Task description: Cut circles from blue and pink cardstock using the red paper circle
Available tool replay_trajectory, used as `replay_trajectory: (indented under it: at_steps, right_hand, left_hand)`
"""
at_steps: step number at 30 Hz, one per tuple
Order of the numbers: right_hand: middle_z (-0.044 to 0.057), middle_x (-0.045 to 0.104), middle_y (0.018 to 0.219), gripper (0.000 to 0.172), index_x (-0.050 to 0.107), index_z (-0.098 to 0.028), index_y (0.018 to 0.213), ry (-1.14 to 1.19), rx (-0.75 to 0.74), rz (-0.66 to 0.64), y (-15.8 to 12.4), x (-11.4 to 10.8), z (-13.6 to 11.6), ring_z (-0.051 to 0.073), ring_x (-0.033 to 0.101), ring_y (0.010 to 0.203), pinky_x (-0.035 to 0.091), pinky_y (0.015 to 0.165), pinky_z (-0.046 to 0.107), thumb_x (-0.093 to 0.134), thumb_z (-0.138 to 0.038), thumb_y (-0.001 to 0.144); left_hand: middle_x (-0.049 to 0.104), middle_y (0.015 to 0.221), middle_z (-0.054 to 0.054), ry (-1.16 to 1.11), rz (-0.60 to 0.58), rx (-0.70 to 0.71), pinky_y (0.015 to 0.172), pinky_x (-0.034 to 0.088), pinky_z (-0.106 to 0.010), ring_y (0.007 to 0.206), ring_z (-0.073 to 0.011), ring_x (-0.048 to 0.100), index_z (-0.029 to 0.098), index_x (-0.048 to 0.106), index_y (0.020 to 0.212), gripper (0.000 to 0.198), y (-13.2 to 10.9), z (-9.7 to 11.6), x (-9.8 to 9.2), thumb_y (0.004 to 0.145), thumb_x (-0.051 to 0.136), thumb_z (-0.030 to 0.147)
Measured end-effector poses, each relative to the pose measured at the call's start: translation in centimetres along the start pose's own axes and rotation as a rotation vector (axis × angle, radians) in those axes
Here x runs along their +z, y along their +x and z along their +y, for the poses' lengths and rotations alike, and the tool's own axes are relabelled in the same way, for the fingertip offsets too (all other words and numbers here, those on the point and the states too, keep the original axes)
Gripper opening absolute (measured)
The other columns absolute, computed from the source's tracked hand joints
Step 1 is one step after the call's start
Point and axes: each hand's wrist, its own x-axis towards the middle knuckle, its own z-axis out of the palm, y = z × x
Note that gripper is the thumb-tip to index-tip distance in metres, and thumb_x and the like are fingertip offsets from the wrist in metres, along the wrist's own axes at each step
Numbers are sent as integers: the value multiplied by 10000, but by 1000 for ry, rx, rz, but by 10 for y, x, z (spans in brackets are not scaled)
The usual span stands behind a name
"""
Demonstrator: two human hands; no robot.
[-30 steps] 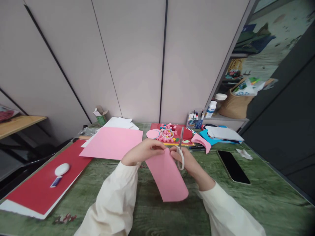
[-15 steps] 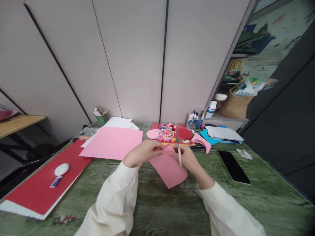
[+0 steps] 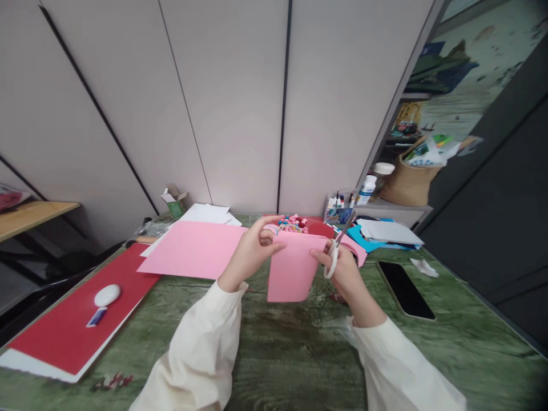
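Observation:
A small sheet of pink paper [image 3: 291, 271], seemingly folded over along its top, is held upright above the table between both hands. My left hand [image 3: 252, 251] pinches its upper left side between thumb and fingers. At the upper right edge, my right hand [image 3: 346, 277] pinches the same paper with its thumb. That hand also carries scissors [image 3: 332, 261] with white handles, their blades pointing up and away to the right. Behind the paper, partly hidden, are pink beads [image 3: 294, 221] and a red paper circle [image 3: 320, 229].
A large pink sheet [image 3: 192, 249] lies left on white paper. Nearer is a red sheet [image 3: 81, 319] bearing a white oval object [image 3: 107, 295]. On the right are a phone [image 3: 405, 290], a crumpled tissue [image 3: 424, 268], blue and white papers [image 3: 389, 233] and a box of pens [image 3: 339, 210].
The pink paper has turned from slanted to upright and squarer to me. My hands have moved apart to its upper sides, and the scissors now tilt to the right.

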Motion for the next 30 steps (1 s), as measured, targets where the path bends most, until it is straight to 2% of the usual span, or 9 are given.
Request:
replay_trajectory:
  at_steps: [2, 6, 9, 12, 16, 21, 30]
  right_hand:
    - [47, 649, 791, 214, 625, -159, 786, -24, -2, -20, -1, -1, -3, 173, 575, 708, 461, 693, 302, 718, -274, 631]
    - [29, 640, 752, 212, 624, -166, 781, -79, -38, 15, -3, -3, -10, 167, 576, 708, 455, 685, 291, 717, -288, 635]
    - [15, 640, 747, 216, 626, -183, 813, -81, -60, 88, -4, -5, -14, 154, 581, 714, 451, 703, 283, 715, -285, 645]
    - [27, 645, 745, 222, 630, -175, 792, -130, -72, 114, -4, -7, -16, 159, 585, 699, 457, 692, 292, 719, -307, 637]
    - [30, 648, 731, 232, 637, -172, 773, -172, -92, 118, -5, -6, -19, 161, 587, 670, 457, 661, 292, 725, -327, 624]
    - [19, 637, 692, 186, 633, -176, 706, -225, -123, 142, -7, -3, -24, 142, 563, 630, 440, 608, 271, 708, -335, 646]
    - [50, 670, 784, 221, 637, -189, 746, -291, -117, 171, -8, -3, -28, 186, 587, 721, 442, 608, 293, 685, -388, 663]
  left_hand:
    - [471, 621, 54, -21, 2, -14, 542, 361, -202, 551, -77, 431, 224, 481, 1179, 489, 0, -1, 0, 713, 627, 240]
    - [487, 626, 33, 44, 31, -27, 561, 372, -217, 582, -87, 452, 155, 619, 874, 257, 0, 0, -2, 668, 670, 300]
    - [507, 610, 28, 74, 47, -50, 548, 360, -214, 577, -87, 453, 137, 566, 686, 224, 0, 3, -3, 651, 680, 326]
    - [489, 571, 39, 87, 45, -58, 527, 336, -205, 548, -78, 427, 144, 499, 595, 265, 0, 4, -3, 660, 668, 338]
    - [469, 555, 47, 28, 30, -64, 513, 319, -198, 531, -72, 411, 148, 469, 577, 282, 0, 4, -3, 669, 659, 334]
    - [478, 610, 36, -168, 10, -23, 546, 341, -200, 576, -80, 447, 148, 501, 637, 238, 0, 0, 1, 724, 607, 343]
    - [455, 587, 42, -171, 67, 0, 525, 332, -191, 545, -69, 425, 146, 496, 614, 258, 1, -1, 8, 711, 626, 346]
